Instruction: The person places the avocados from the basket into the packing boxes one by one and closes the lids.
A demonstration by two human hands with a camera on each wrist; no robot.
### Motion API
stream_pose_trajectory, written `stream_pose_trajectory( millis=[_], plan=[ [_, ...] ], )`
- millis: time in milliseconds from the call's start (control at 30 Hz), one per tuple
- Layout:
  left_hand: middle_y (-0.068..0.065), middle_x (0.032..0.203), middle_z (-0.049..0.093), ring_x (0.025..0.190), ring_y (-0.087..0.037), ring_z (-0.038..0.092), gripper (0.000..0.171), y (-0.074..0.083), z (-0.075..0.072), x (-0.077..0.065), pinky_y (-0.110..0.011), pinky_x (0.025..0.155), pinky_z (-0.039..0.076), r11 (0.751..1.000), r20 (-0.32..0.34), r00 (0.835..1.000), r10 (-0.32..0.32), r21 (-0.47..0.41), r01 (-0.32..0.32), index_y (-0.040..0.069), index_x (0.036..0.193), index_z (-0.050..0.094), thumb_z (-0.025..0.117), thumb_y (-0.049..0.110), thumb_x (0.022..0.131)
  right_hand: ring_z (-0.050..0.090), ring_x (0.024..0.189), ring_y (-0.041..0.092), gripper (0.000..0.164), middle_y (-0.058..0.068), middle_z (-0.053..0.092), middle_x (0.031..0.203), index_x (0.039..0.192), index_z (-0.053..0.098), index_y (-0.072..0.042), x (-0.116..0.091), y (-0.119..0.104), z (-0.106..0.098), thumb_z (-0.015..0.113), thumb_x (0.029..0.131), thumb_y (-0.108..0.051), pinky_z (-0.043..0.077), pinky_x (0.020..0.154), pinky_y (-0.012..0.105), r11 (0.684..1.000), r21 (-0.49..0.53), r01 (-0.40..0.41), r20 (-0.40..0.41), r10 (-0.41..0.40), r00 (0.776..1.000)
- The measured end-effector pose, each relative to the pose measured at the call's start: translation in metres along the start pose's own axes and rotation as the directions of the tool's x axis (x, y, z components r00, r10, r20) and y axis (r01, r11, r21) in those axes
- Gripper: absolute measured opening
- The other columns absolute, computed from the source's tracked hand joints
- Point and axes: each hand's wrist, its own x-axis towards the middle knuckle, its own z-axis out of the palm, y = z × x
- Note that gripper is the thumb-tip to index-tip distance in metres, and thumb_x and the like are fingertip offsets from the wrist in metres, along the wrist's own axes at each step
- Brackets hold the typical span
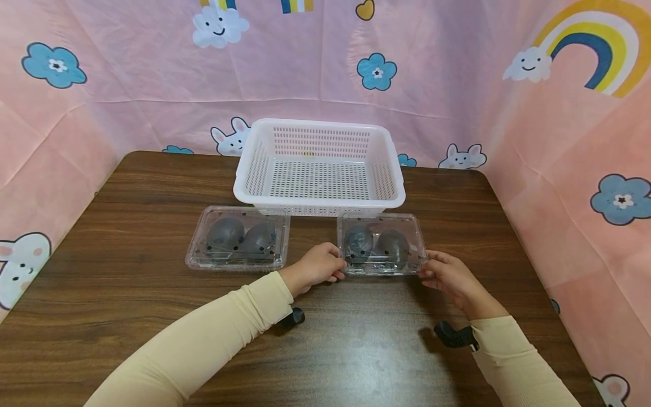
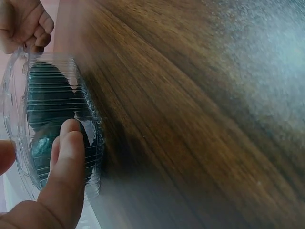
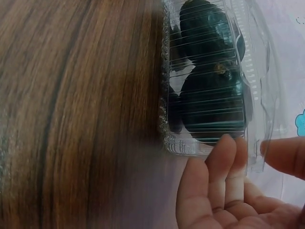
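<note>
A clear plastic clamshell box with dark green, avocado-like fruits inside is between my two hands, in front of the basket. My left hand holds its near left corner, thumb at the rim and fingers against the ribbed side. At the near right corner, my right hand grips the rim between thumb and fingers. Dark fruits show through the ribbed wall in both wrist views. I cannot tell whether this box touches the table. To the left lies a second clear clamshell box with similar dark fruits.
Behind both boxes stands a white perforated plastic basket on the dark wooden table. Pink patterned cloth hangs along the back and sides of the table. A black device is strapped at my right wrist.
</note>
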Motion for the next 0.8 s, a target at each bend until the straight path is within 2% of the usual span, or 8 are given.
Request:
stream_pose_trajectory(
  millis=[133, 233, 333, 533, 800],
  plan=[
    [-0.019, 0.107, 0.065, 0.087, -0.026, 0.068, 0.025, -0.0001, 0.0015, 0.0000, -0.035, 0.077, 0.056, 1.000, -0.011, 1.000, 0.005, -0.018, -0.005, -0.006, 0.116, 0.050, 0.052, 0.002, 0.093, 0.059, 0.080, 0.008, 0.039, -0.004, 0.059, 0.082, 0.128, 0.044, 0.014, -0.0003, 0.0005, -0.0010, 0.046, 0.095, -0.005, 0.052, 0.075, 0.024, 1.000, 0.030, 0.000, -0.005, 0.000, 1.000],
    [-0.020, 0.101, 0.066, 0.082, -0.023, 0.069, 0.025, -0.0002, 0.0030, 0.0002, -0.034, 0.075, 0.057, 0.999, -0.015, 1.000, 0.011, -0.040, -0.011, -0.008, 0.117, 0.048, 0.051, 0.001, 0.094, 0.061, 0.078, 0.008, 0.022, -0.003, 0.061, 0.082, 0.112, 0.055, 0.007, -0.0006, 0.0014, -0.0019, 0.047, 0.094, -0.005, 0.053, 0.075, 0.024, 0.998, 0.058, 0.002, -0.001, -0.001, 1.000],
    [-0.023, 0.096, 0.067, 0.075, -0.021, 0.069, 0.027, 0.0000, 0.0038, 0.0000, -0.035, 0.072, 0.057, 0.997, -0.005, 1.000, 0.019, -0.073, -0.019, -0.010, 0.120, 0.045, 0.048, -0.001, 0.094, 0.061, 0.077, 0.008, 0.014, -0.003, 0.062, 0.082, 0.102, 0.058, -0.001, -0.0006, 0.0021, -0.0028, 0.047, 0.094, -0.004, 0.054, 0.074, 0.024, 0.998, 0.069, 0.003, 0.003, -0.004, 1.000],
    [-0.028, 0.094, 0.066, 0.067, -0.017, 0.065, 0.031, -0.0002, 0.0030, -0.0007, -0.038, 0.072, 0.058, 0.994, 0.023, 0.999, 0.025, -0.112, -0.022, -0.013, 0.124, 0.041, 0.046, -0.003, 0.095, 0.061, 0.077, 0.008, 0.013, -0.002, 0.061, 0.081, 0.103, 0.057, -0.001, -0.0005, 0.0029, -0.0027, 0.046, 0.096, -0.005, 0.053, 0.074, 0.024, 0.997, 0.073, 0.009, 0.016, -0.010, 1.000],
    [-0.033, 0.099, 0.064, 0.060, -0.013, 0.061, 0.028, -0.0012, 0.0034, 0.0005, -0.034, 0.067, 0.057, 0.991, 0.027, 0.999, 0.021, -0.133, -0.018, -0.013, 0.122, 0.040, 0.046, -0.005, 0.095, 0.061, 0.077, 0.008, 0.012, -0.002, 0.061, 0.081, 0.097, 0.059, -0.005, -0.0018, 0.0031, -0.0027, 0.047, 0.097, -0.004, 0.054, 0.074, 0.023, 0.995, 0.098, 0.017, 0.021, -0.019, 1.000]
  ],
)
